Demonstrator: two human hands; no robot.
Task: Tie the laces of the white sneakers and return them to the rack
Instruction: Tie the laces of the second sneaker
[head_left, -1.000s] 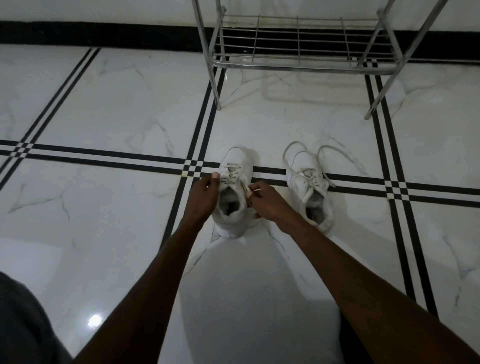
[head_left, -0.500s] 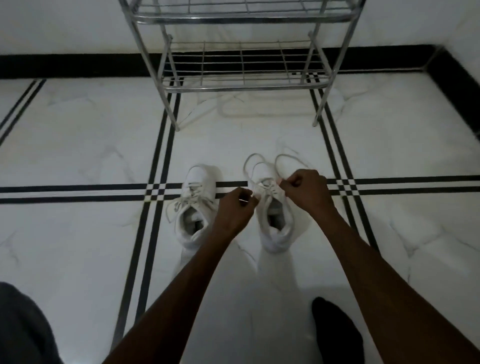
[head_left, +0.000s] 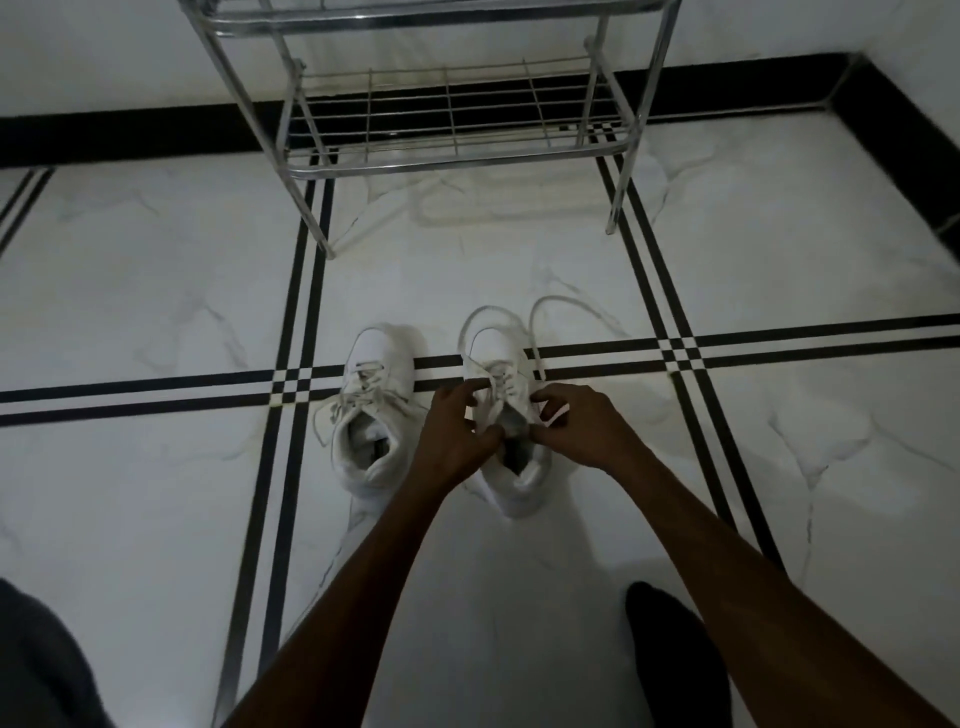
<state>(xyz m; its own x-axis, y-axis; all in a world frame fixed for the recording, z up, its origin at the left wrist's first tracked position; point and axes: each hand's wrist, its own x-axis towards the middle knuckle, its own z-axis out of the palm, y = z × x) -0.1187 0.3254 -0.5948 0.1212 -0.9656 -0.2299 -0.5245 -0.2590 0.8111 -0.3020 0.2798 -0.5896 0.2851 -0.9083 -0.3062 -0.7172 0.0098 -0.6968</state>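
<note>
While arms reach forward, both hands pinch the right sneaker's laces.

Dim, grey-toned indoor view. The glossy white marble floor carried soft shadows toward 6 o'clock; wide-angle distortion bowed its black inlay lines near the edges.

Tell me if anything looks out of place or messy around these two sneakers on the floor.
Only the laces of the right sneaker: they trail loose in wide loops on the floor past its toe, untied, while both hands work at its tongue. The left sneaker looks laced up, and the rack stands upright.
</note>
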